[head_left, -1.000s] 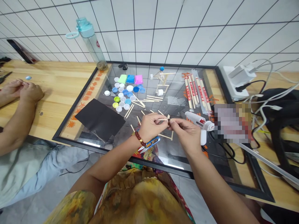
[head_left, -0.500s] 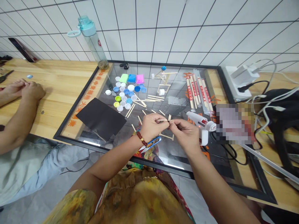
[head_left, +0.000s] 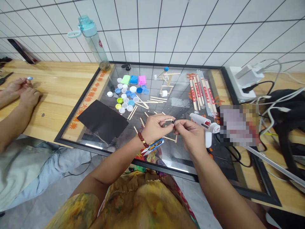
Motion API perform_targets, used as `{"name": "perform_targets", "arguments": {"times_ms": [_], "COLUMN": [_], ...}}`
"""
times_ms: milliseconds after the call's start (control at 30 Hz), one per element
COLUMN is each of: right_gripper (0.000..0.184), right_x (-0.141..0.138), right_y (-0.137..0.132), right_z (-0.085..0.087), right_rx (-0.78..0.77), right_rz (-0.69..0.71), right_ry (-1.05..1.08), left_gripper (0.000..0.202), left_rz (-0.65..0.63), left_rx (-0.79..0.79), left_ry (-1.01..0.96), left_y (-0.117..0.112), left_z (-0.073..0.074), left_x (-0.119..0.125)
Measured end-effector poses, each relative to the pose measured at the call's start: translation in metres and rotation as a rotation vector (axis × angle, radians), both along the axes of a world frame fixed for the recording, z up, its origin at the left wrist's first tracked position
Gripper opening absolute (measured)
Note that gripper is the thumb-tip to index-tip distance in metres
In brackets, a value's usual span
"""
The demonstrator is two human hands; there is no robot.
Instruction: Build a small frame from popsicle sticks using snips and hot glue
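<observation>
**Two pinches on one little stick, above the near edge**

Far left first: a co-worker's hands [head_left: 22, 92] rest on the wooden table [head_left: 62, 92] by its left edge, fingertips at a small blue cap [head_left: 30, 78]. At the back edge stands a clear water bottle with a teal lid [head_left: 91, 38], upright and well away from the mess, likely so it won't get knocked.

Moving in: a black sheet of paper [head_left: 102, 121] lies flat on the glass panel. Beyond it is a cluster of white, blue and green bottle caps [head_left: 126, 98], then green, blue and pink clay blocks [head_left: 134, 79] in a row, all within easy reach.

Now the action! Just above the table's near edge, the left hand [head_left: 154, 127] pinches a short thin wooden stick [head_left: 169, 120] between thumb and fingers. The right hand [head_left: 190, 135] pinches its other end, and the two hands almost touch. That is a grip for fine, close work, I'd say.

Below the left wrist lie blue-handled snips [head_left: 152, 147], and right of the knuckles a white glue gun [head_left: 205, 125], parked close for a quick grab. Further back lie paper-wrapped chopsticks [head_left: 202, 93], and a white power strip [head_left: 245, 81] sits towards the right edge.
</observation>
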State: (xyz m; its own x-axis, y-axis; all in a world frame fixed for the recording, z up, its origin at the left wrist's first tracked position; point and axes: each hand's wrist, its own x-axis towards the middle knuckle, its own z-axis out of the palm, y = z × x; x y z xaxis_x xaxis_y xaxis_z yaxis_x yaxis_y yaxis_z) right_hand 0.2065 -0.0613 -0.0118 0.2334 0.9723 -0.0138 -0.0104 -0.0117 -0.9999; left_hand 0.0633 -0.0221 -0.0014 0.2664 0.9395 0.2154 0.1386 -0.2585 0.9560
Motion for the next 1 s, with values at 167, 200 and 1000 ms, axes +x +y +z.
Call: {"name": "perform_targets", "arguments": {"times_ms": [167,200,1000], "right_gripper": [0.016,0.017,0.008], "right_x": [-0.001,-0.001,-0.025], "right_y": [0.001,0.002,0.001], "right_z": [0.006,0.007,0.004], "right_rx": [0.01,0.002,0.486], "right_rz": [-0.024,-0.021,-0.039], "right_ry": [0.059,0.08,-0.735], "left_gripper": [0.014,0.014,0.016], "left_rz": [0.006,-0.004,-0.04], "left_rx": [-0.1,-0.16,-0.879], "left_ry": [-0.069,-0.115,-1.033], "left_y": [0.002,0.002,0.0], "left_z": [0.002,0.003,0.013], "left_x": [0.0,0.0,0.004]}}
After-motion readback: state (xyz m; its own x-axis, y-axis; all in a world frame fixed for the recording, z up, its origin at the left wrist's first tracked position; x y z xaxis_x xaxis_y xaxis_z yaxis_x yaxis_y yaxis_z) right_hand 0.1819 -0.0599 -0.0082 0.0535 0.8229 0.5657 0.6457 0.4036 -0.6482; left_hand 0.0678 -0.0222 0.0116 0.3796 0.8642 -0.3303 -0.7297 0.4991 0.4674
